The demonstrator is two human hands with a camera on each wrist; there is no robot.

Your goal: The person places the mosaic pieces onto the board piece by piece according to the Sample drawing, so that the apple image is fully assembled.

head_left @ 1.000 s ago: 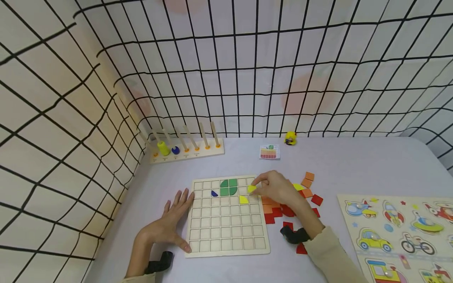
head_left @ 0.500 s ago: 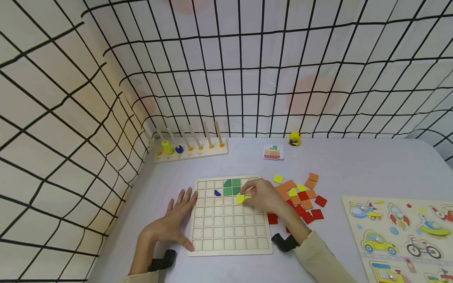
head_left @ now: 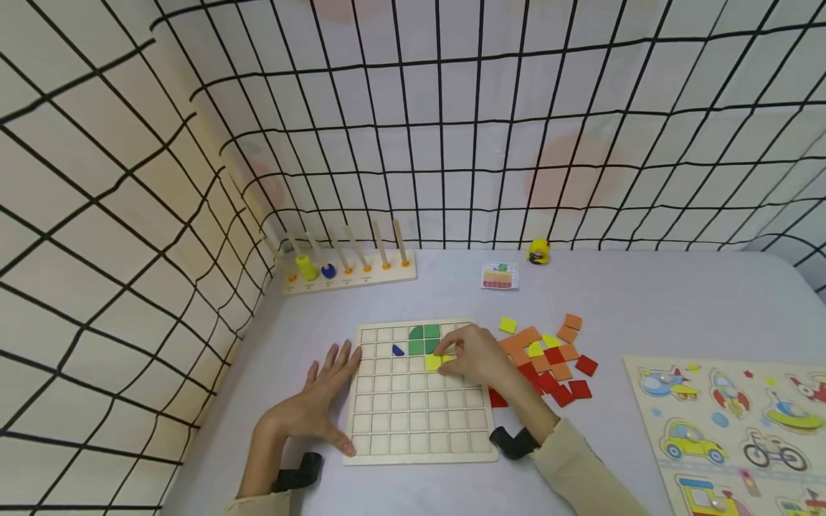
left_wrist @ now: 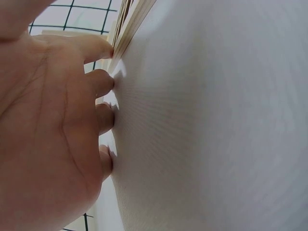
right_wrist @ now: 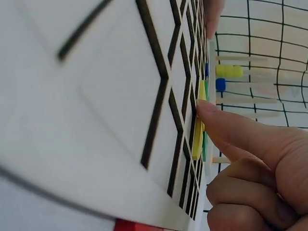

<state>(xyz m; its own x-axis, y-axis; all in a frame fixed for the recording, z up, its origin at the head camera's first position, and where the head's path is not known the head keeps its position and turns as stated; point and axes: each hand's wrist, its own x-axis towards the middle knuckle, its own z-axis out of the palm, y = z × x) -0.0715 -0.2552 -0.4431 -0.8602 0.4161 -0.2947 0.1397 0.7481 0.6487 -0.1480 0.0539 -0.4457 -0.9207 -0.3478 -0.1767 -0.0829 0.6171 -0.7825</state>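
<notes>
The cream board (head_left: 419,459) bears a square grid pattern with green pieces (head_left: 416,347), yellow pieces (head_left: 432,364) and one dark blue piece (head_left: 398,350), near orange tiles (head_left: 567,334), red tiles (head_left: 562,394), beige sleeves (head_left: 577,462) and black-checked netting (head_left: 442,172).

From the head camera, the right hand (head_left: 474,355) hides upper-right cells of the grid board (head_left: 419,459) and part of a yellow tile (head_left: 432,364). Right of the board, the vehicle puzzle (head_left: 685,407) is cut off; beyond its far-left corner, lettering on the peg stand (head_left: 392,275) is too small to read.
</notes>
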